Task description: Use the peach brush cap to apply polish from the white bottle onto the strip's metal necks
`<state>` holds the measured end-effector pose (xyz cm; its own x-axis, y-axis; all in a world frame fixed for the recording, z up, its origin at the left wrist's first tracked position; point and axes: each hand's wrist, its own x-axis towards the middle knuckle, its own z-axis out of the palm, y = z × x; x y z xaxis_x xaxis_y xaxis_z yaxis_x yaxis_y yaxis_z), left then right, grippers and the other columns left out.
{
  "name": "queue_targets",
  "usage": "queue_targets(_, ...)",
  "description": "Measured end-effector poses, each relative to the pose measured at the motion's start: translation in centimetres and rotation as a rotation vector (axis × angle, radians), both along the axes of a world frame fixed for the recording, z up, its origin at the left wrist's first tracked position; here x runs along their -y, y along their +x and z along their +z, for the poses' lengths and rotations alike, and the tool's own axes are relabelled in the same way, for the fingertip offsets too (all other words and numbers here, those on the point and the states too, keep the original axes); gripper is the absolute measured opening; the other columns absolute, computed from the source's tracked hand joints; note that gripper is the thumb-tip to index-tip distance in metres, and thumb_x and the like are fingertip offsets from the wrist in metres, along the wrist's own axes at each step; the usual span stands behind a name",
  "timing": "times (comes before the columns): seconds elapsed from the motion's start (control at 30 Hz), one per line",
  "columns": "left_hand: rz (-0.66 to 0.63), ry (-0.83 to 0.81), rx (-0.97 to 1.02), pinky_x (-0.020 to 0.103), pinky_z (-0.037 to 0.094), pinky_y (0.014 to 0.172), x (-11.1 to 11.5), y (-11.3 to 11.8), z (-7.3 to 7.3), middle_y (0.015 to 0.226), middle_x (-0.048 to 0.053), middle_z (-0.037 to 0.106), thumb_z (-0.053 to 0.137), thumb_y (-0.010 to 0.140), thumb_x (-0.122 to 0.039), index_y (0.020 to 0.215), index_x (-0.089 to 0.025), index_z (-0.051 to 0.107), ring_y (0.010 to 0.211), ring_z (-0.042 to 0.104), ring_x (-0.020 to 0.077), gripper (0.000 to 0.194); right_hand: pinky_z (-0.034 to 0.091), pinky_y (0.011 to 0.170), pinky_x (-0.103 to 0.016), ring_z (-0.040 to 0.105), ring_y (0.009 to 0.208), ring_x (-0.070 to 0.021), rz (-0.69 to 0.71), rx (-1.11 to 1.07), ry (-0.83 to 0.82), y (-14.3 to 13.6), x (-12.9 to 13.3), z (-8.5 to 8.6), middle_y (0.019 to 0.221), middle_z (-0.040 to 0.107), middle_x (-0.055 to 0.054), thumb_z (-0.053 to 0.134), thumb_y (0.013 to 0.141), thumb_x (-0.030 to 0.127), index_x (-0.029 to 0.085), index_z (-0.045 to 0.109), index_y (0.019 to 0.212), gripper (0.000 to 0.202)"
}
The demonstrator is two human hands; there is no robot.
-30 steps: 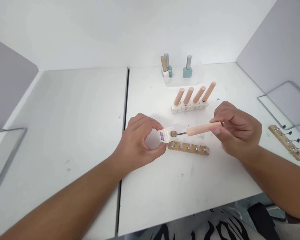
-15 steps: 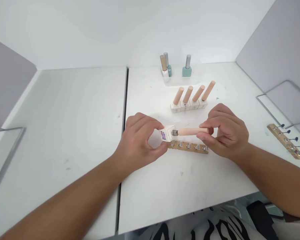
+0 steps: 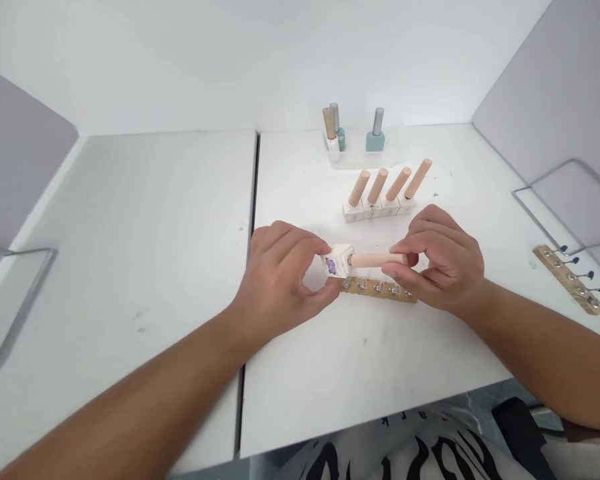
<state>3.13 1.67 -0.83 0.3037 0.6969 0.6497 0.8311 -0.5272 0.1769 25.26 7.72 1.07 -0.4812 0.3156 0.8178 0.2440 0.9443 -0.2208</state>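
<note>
Held bottle: while the left hand [image 3: 280, 273] pinches it between thumb and forefinger, the small white bottle [image 3: 339, 262] lies tilted on its side, neck to the right, flower print showing; its contents are hidden.
Peach cap: the long cap [image 3: 373, 261] meets the bottle's neck, its brush out of sight; whether it is fully seated I cannot tell.
Clear tray: near the back wall, the tray [image 3: 356, 161] holds a white bottle with a tan cap [image 3: 329, 125] and a teal bottle [image 3: 341, 140] close behind it at the left, with another teal bottle [image 3: 375, 141] standing apart at the right.
Four-bottle row: the row of white bottles [image 3: 373, 211] stands side by side in front of the tray, peach caps leaning right.
Left grip: narrow, closed around the bottle's end away from the neck.
Right grip: the right hand [image 3: 443, 267] holds the cap's far end in its fingertips; the bottle sits beyond them, toward the left hand.
Wooden strip: bearing small metal pieces with clear tips, the strip [image 3: 370, 291] rests on the worktop [image 3: 320, 387], partly behind the bottle in view.
</note>
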Motion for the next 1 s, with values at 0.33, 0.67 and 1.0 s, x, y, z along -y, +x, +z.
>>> queue_targets(0.33,0.000,0.038,-0.041,0.038,0.042,0.067,-0.14,-0.15,0.00,0.076,0.001,0.065,0.066,0.071,-0.023,0.090,-0.024,0.049,0.071,0.057,0.0219,0.025,0.040,0.050,-0.028,0.045,0.055,-0.0126,-0.002,0.019,-0.006,0.27,0.02,0.17,0.051,0.052,0.002,0.069,0.079,0.024,0.021,0.056,0.074,0.014)
queue_targets(0.67,0.002,0.049,-0.038,0.038,0.042,0.068,-0.29,-0.19,-0.07,0.076,0.001,0.066,0.065,0.070,-0.024,0.087,-0.023,0.051,0.073,0.059,0.0221,0.022,0.039,0.050,-0.028,0.043,0.052,-0.0119,-0.047,-0.029,-0.036,-0.16,0.16,-0.26,0.049,0.049,0.003,0.066,0.080,0.025,0.021,0.055,0.070,0.015)
queue_targets(1.0,-0.019,0.067,-0.016,0.039,0.041,0.069,-0.49,-0.27,-0.27,0.077,0.002,0.066,0.066,0.069,-0.020,0.090,-0.023,0.051,0.072,0.057,0.0229,0.027,0.039,0.053,-0.028,0.041,0.054,-0.0116,-0.048,-0.039,-0.048,-0.29,0.20,-0.40,0.049,0.048,0.003,0.066,0.080,0.026,0.021,0.053,0.070,0.017)
